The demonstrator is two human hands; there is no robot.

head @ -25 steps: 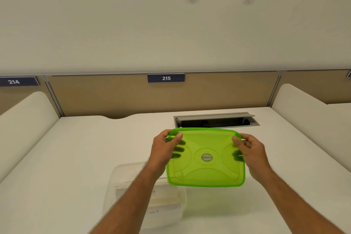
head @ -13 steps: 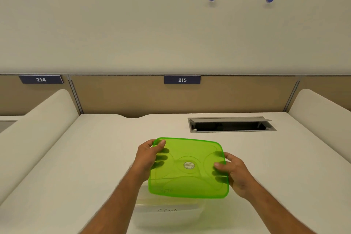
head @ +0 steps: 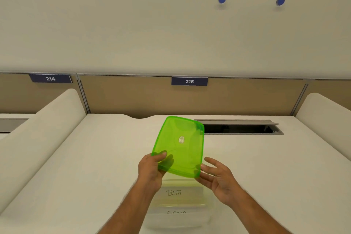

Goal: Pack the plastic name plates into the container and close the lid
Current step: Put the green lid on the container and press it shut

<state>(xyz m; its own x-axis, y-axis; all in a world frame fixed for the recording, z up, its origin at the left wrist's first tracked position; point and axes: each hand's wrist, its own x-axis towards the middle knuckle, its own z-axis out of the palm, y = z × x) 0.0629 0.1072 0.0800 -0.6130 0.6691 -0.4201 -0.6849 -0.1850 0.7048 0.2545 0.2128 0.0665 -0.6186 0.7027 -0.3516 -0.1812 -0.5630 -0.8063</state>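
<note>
A translucent green lid (head: 180,144) is held tilted above the desk, its long side pointing away from me. My left hand (head: 152,172) pinches its near left corner, thumb on top. My right hand (head: 218,176) has spread fingers, with fingertips touching the lid's near right corner. Below the hands stands a clear plastic container (head: 180,218), open on top. Inside it lie white name plates, one reading "BETA" (head: 174,193) and another with partly hidden writing (head: 175,212).
The white desk (head: 95,167) has padded side dividers at left (head: 38,129) and right (head: 326,116). An open cable hatch (head: 239,128) lies at the back right. A tan back panel carries a "215" sign (head: 189,81).
The lid has turned from lying crosswise to pointing away from me and tilted up. My right hand has loosened from a grip to spread fingers. The view shifted so the container sits under the hands.
</note>
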